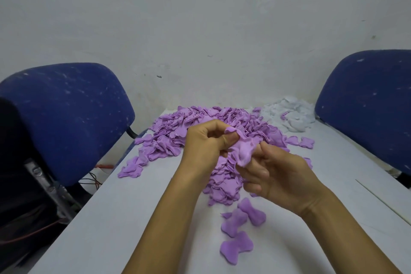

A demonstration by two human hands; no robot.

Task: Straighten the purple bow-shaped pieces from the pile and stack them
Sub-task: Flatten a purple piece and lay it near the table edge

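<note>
- Head view: the left hand [203, 142] and right hand [275, 172] both pinch one crumpled purple bow piece [243, 151] above the pile [200, 131], gripping opposite ends, probably to pull it flat.
- Three flattened bow pieces [242, 227] lie near the table [111, 218] edge, overlapping loosely, a likely stack start.
- No containers; white scraps [291, 115] sit loose behind.

A pale, scuffed wall [200, 18] fills the upper half of the view, evenly and softly lit. The light grey table [115, 218] butts against it at its far edge. A blue upholstered chair [66, 118], flecked with white lint, stands off the table's left edge; a second blue chair [367, 104] stands off the right edge. Red wires [93, 179] trail below the left chair.
</note>
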